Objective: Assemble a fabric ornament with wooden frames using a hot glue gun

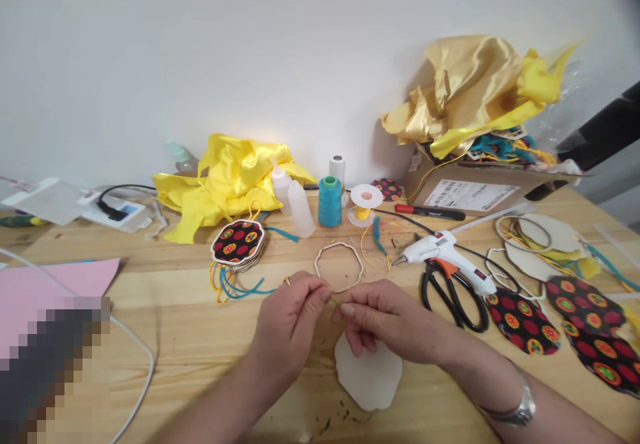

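Note:
My left hand (293,321) and my right hand (387,317) meet at the centre, each closed in a pinch on a short bit of thin yellow cord (336,299). Most of the cord is hidden by the fingers. Just beyond the fingertips a thin, wavy-edged wooden ring (360,261) lies on the table. Below my right hand rests a flat white panel (370,381) with a scalloped edge, partly covered by the fingers. To the left sits a stack of scalloped pieces topped with dark patterned fabric (239,243), with yellow and teal cords hanging from it.
Right of my hands lie a white glue gun (450,254), black-handled scissors (453,304) and patterned fabric pieces (525,321). A teal thread cone (330,204), a spool (367,197) and white bottles (301,209) stand behind. A cardboard box (420,181) holds cloth. A white cable (145,351) crosses left.

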A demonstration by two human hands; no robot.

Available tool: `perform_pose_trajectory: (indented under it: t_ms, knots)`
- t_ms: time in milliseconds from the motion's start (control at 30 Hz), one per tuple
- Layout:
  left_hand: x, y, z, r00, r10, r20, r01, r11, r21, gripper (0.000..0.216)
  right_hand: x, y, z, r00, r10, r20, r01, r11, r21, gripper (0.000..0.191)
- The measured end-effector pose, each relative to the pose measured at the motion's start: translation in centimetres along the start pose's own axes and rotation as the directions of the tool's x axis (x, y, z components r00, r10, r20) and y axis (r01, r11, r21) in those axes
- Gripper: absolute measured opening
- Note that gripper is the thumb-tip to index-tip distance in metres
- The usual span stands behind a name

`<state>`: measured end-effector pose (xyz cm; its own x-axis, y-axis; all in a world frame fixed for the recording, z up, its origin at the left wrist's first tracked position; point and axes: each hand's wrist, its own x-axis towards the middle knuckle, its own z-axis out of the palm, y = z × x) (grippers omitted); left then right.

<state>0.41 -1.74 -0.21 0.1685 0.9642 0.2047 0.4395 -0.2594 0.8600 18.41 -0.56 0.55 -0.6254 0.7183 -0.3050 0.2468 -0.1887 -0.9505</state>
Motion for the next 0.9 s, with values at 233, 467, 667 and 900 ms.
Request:
perform_pose_trajectory:
  t_ms: [233, 467, 667, 900]
  knots:
    - [0.1, 0.0, 0.3, 0.936, -0.339, 0.097, 0.353, 0.885, -0.305, 0.030, 0.7, 0.6, 0.2, 0.993, -0.012, -0.113, 0.044, 0.957, 0.287, 0.028]
    - [0.3, 1.0, 0.5, 0.876, -0.416, 0.242, 0.480, 0.719, -0.502, 0.018, 0.6, 1.1, 1.1, 0.999, -0.051, -0.001, 0.050, 0.975, 0.214, 0.039]
    - [0.6, 1.0, 0.1, 0.857, -0.482, 0.180, 0.502, 0.708, -0.496, 0.021, 0.1, 0.6, 0.7, 0.904, -0.220, -0.367, 0.103, 0.944, -0.314, 0.031]
    - [0.2, 1.4, 0.5, 0.798, -0.465, 0.384, 0.598, 0.688, -0.410, 0.023, 0.2, 0.5, 0.5, 0.791, -0.455, -0.409, 0.286, 0.866, -0.410, 0.011]
